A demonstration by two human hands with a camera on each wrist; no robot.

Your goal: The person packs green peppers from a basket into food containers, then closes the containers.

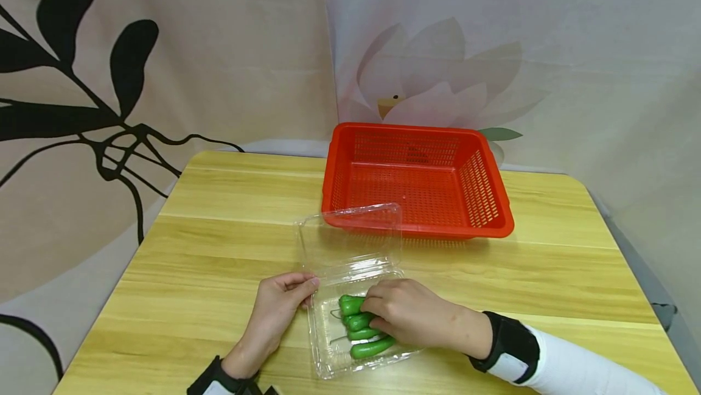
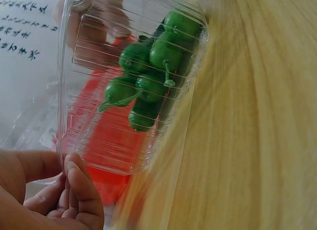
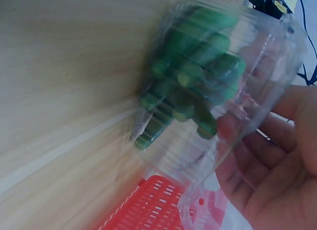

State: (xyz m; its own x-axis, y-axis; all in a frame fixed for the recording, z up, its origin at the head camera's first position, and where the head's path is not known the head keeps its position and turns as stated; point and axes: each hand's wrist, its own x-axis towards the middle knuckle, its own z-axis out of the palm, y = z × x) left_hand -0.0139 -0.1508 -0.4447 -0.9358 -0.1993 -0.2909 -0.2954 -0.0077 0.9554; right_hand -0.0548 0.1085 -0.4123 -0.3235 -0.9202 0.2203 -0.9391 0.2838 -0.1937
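Several green peppers lie side by side in a clear plastic hinged box, its lid standing up at the back. My left hand pinches the box's left rim between thumb and fingers. In the left wrist view, the peppers show through the ribbed clear wall. My right hand reaches over the right side, fingers curled round a green pepper near the back of the row. The right wrist view shows that hand at the rim, fingertips partly hidden behind blurred plastic and peppers.
A red perforated basket stands behind the box, and the clear lid overlaps its front left corner in the head view. The wooden table ends at a patterned cloth backdrop.
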